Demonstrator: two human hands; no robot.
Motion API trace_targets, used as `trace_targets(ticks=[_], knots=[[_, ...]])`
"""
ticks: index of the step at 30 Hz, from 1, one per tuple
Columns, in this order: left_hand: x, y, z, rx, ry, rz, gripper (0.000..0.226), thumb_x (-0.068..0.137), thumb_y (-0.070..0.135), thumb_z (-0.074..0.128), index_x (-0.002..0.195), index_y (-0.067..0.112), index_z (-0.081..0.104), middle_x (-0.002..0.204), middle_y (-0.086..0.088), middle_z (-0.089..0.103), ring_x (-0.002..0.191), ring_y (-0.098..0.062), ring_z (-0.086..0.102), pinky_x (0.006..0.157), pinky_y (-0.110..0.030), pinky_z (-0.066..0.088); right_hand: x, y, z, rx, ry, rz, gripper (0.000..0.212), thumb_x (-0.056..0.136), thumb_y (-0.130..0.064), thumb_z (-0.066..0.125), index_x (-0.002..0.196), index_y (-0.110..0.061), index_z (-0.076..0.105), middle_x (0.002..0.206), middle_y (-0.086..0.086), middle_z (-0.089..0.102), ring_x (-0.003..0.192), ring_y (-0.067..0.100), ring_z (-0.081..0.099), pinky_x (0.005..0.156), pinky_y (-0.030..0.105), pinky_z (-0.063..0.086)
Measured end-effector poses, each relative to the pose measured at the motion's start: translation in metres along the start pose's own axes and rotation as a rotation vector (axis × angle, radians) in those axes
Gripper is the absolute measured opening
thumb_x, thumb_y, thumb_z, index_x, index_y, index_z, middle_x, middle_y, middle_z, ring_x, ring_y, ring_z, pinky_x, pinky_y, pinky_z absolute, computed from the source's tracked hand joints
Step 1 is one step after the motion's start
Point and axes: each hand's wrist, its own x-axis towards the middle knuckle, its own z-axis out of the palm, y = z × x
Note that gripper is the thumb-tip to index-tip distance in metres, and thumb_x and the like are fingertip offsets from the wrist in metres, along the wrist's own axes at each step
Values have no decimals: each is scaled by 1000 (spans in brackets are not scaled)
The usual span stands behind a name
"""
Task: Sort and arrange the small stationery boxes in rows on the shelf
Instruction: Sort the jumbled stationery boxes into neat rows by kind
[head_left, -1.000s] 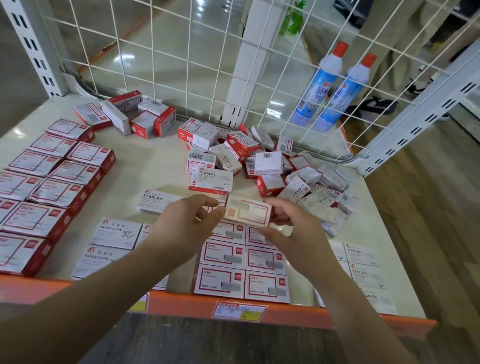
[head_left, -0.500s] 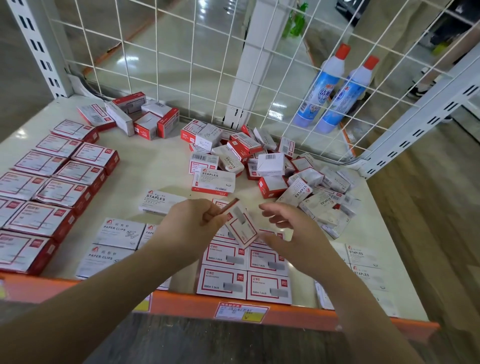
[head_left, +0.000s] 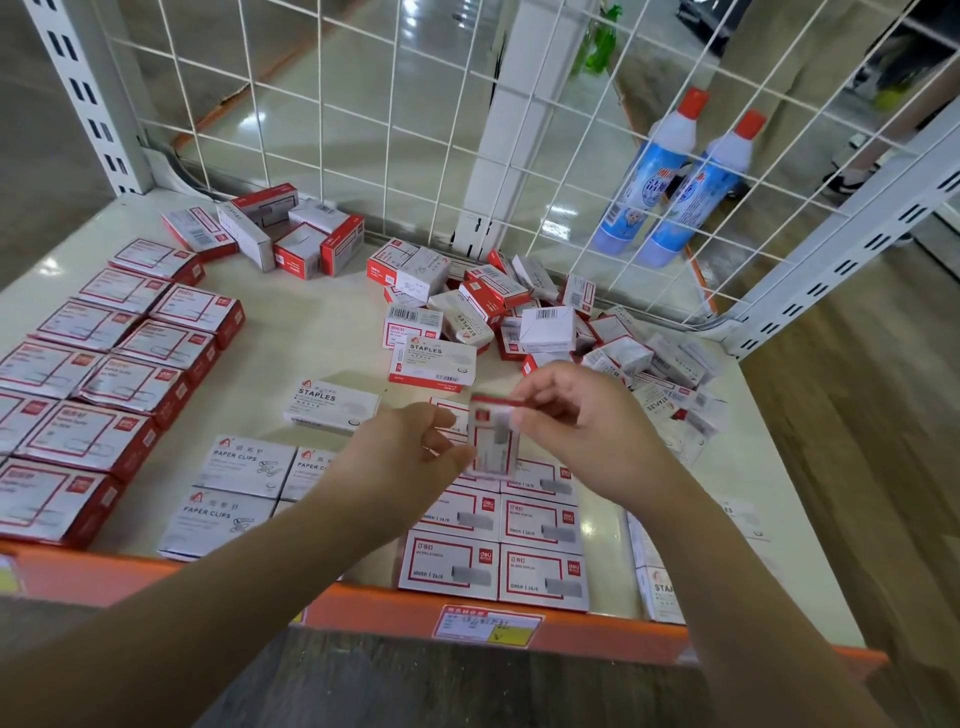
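Turned upright since a moment ago, the small staple box (head_left: 493, 441) now stands on end between both hands, above the arranged rows of staple boxes (head_left: 498, 545) near the shelf (head_left: 311, 332) front. Right hand (head_left: 582, 431) pinches its top edge; left hand (head_left: 410, 452) seems to pinch its lower side, though motion blur obscures the fingertips.

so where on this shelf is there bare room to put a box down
The widest bare patch of shelf runs between the red-and-white rows on the left and the jumbled pile at the back right. A smaller strip lies right of the staple box grid, along the shelf's right edge. The pile and the front centre, under both hands, are crowded.
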Motion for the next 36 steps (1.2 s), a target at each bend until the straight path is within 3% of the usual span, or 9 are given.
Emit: trace_targets(ticks=[3,5,10,13,16,20,22,29,36], knots=[[-3,-1,5,-17,-42,-16,35,93,34,49,125,20,53,116,4,61,86,-9,54,61,-14,46,0,-2,0,151,166,58,20,85,-9,63,84,-29,58,88,-10,65,81,1,60,69,11,47],[-4,0,8,-32,-78,-22,35,95,34,46,126,21,53,121,4,59,92,-12,53,72,-19,49,-1,-3,2,249,228,105,22,87,-9,60,86,-31,56,93,-5,66,87,6,63,74,20,52],[-3,-1,13,-136,-83,1,39,94,30,48,132,24,46,128,6,55,99,-10,49,77,-25,46,-5,1,9,308,230,119,29,91,-8,53,102,-35,53,98,0,66,92,10,64,68,18,53],[-2,-3,11,-207,-7,16,38,94,26,49,132,28,45,121,11,55,99,-7,47,78,-27,44,-8,5,9,306,191,125,37,93,-5,49,111,-38,51,97,-7,65,92,7,63,69,12,51],[0,-3,8,-270,76,13,28,94,23,50,121,28,54,102,17,56,96,-7,53,79,-26,47,-11,8,10,258,122,139,39,94,-8,48,121,-36,50,108,-6,66,98,7,62,81,22,54],[1,-7,4,-337,144,26,15,93,23,51,104,29,58,84,24,59,72,4,58,49,-7,44,-15,11,11,171,76,125,41,89,-12,58,123,-33,49,105,-9,67,101,6,61,91,33,51],[1,-8,1,-357,170,27,12,92,21,53,101,28,58,83,21,62,69,5,58,43,-4,42,-15,12,12,140,69,123,46,85,-12,63,125,-31,49,104,-8,68,99,7,62,91,35,51],[2,-11,1,-291,200,24,9,88,20,59,92,28,56,79,18,62,65,4,58,41,-4,40,-17,19,9,-67,54,67,49,86,-19,63,132,-25,48,114,-7,63,104,6,57,94,28,48],[3,-12,11,-209,162,15,11,88,21,59,85,30,54,80,17,62,69,2,60,49,-7,42,-14,25,1,-172,7,27,49,89,-18,59,135,-25,46,118,-6,62,102,2,55,92,23,45]])
